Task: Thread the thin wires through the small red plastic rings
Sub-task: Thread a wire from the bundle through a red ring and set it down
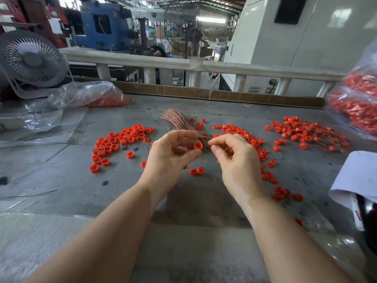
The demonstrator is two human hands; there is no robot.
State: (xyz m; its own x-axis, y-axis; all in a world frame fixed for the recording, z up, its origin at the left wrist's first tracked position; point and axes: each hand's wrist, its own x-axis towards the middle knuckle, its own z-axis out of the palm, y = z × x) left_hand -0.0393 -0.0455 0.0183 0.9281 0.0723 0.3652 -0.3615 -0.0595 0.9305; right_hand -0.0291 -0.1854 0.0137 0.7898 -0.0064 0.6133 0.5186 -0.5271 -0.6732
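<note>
My left hand pinches a small red plastic ring between thumb and fingers, above the grey table. A bundle of thin copper wires fans out behind it, its lower end hidden by my left fingers. My right hand is just right of the ring, its thumb and forefinger pinched together as if on a thin wire, which is too fine to see clearly. Loose red rings lie in piles left and right. Rings with wires through them are heaped at the right.
A clear bag of red rings lies at the back left beside a white fan. Bags of wired rings stand at the right edge. A white paper and a dark object sit at the near right. A cardboard strip borders the table's far edge.
</note>
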